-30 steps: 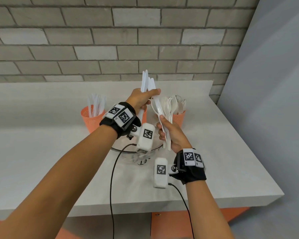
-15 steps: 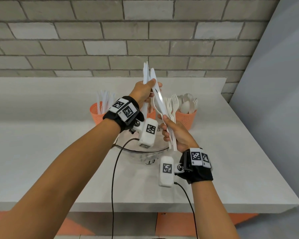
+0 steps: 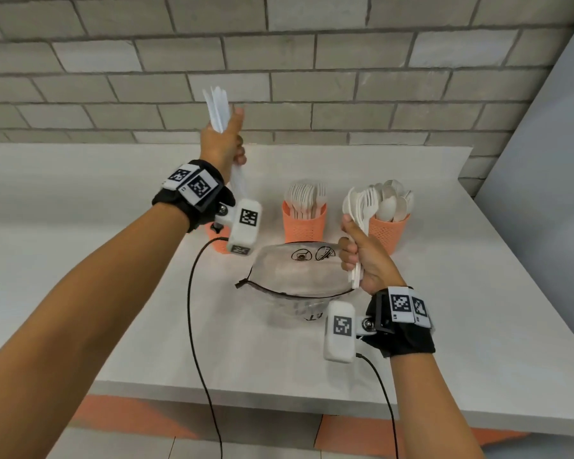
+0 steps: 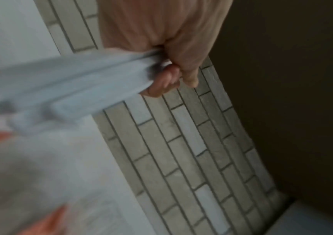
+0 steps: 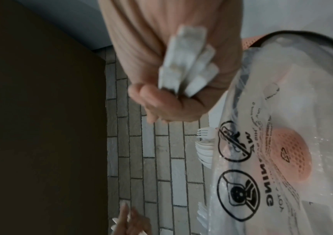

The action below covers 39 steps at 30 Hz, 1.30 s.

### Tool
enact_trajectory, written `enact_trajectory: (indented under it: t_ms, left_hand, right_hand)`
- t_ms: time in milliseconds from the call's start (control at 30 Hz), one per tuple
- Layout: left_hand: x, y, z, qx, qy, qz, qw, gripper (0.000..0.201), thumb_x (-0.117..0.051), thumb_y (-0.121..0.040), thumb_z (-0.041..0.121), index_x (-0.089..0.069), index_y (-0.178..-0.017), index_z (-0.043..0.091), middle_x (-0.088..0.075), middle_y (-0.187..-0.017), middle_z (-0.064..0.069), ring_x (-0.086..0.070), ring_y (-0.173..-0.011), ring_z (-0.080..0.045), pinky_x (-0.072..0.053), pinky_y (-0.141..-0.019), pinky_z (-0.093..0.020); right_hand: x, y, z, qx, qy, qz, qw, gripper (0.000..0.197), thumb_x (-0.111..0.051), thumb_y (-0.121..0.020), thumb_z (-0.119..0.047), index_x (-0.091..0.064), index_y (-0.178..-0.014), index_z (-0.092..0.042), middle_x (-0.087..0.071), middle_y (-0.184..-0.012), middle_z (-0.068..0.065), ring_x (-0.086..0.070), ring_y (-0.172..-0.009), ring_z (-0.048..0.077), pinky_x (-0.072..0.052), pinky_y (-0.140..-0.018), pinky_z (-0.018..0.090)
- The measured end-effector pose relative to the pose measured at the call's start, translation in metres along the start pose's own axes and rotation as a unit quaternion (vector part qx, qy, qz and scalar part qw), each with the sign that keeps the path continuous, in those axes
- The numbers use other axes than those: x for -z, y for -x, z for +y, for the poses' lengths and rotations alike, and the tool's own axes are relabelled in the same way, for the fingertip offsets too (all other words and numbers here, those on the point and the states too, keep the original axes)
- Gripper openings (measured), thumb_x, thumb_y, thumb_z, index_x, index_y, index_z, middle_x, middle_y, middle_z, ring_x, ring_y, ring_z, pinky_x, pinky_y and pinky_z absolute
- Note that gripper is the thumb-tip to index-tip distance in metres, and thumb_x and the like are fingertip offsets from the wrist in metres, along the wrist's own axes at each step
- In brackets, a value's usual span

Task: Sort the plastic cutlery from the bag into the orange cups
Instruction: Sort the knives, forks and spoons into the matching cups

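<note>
My left hand [image 3: 222, 144] is raised over the table and grips a bundle of white plastic knives [image 3: 217, 107], blades pointing up. The left wrist view shows the fingers [image 4: 181, 66] curled round the knife handles [image 4: 71, 82]. My right hand [image 3: 365, 260] grips a bunch of forks and a spoon [image 3: 362, 207] upright beside the spoon cup [image 3: 390, 231]; their handle ends [image 5: 187, 63] stick out of the fist [image 5: 161, 105]. The fork cup [image 3: 304, 226] stands in the middle. A third orange cup [image 3: 217, 241] is mostly hidden behind my left wrist. The clear bag [image 3: 295, 276] lies open before the cups.
The grey table [image 3: 478, 293] runs back to a brick wall [image 3: 345, 94], with a grey panel [image 3: 544, 160] on the right. Its front edge lies close below my forearms. Black cables hang from both wrist cameras over the edge. Warning symbols are printed on the bag [image 5: 302, 111].
My hands have drawn apart. The left one lifted the knives up and to the left; the right one carried the forks and spoon rightward toward the spoon cup. All three cups came into view.
</note>
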<state>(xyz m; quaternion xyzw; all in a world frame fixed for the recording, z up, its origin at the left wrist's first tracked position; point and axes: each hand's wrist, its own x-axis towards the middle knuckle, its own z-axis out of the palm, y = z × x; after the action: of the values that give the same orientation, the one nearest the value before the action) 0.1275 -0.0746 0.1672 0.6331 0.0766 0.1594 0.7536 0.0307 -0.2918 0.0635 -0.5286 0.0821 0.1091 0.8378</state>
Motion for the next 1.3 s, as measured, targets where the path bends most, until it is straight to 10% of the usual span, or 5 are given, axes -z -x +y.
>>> enact_trajectory:
  t_ms: [300,667,967,1300]
  left_hand:
    - [0.049,-0.038,-0.015,-0.057,0.009,0.183,0.981,0.047,-0.058,-0.087,0.042,-0.034,-0.057,0.016,-0.030,-0.045,-0.001,-0.029,-0.031,-0.010,-0.028,-0.038,-0.020]
    - [0.061,-0.054,-0.086,-0.068,-0.141,0.117,0.981,0.053,-0.040,-0.095,0.047,-0.038,-0.052,0.015,-0.045,-0.041,0.001,-0.045,-0.036,-0.005,-0.041,-0.050,-0.021]
    - [0.066,-0.049,-0.117,-0.112,-0.262,0.099,0.953,0.009,-0.057,-0.089,0.019,-0.051,-0.095,0.016,-0.056,-0.085,0.000,-0.054,-0.082,-0.022,-0.047,-0.077,-0.032]
    - [0.063,-0.039,-0.110,-0.136,-0.480,0.107,0.860,0.043,-0.047,-0.093,0.033,-0.049,-0.129,0.010,-0.044,-0.134,-0.017,-0.039,-0.125,-0.034,-0.036,-0.098,-0.045]
  right_hand:
    - [-0.008,-0.005,-0.008,-0.032,-0.044,-0.024,0.998,0.047,-0.028,-0.094,-0.055,-0.050,-0.082,-0.016,-0.031,-0.034,-0.009,-0.023,-0.024,0.002,-0.016,-0.030,0.009]
    - [-0.007,-0.007,0.001,-0.045,-0.063,-0.019,0.997,0.042,-0.019,-0.093,-0.037,-0.053,-0.086,-0.013,-0.035,-0.037,-0.004,-0.024,-0.024,0.004,-0.018,-0.032,0.006]
    - [-0.007,-0.008,0.005,-0.051,-0.048,-0.028,0.997,0.034,-0.025,-0.097,-0.030,-0.055,-0.094,-0.014,-0.044,-0.042,-0.004,-0.028,-0.026,0.003,-0.022,-0.030,0.010]
    - [-0.009,-0.001,0.004,-0.018,-0.019,-0.049,0.998,0.032,-0.030,-0.099,-0.037,-0.053,-0.108,-0.016,-0.042,-0.047,-0.009,-0.033,-0.034,0.003,-0.029,-0.034,0.014]
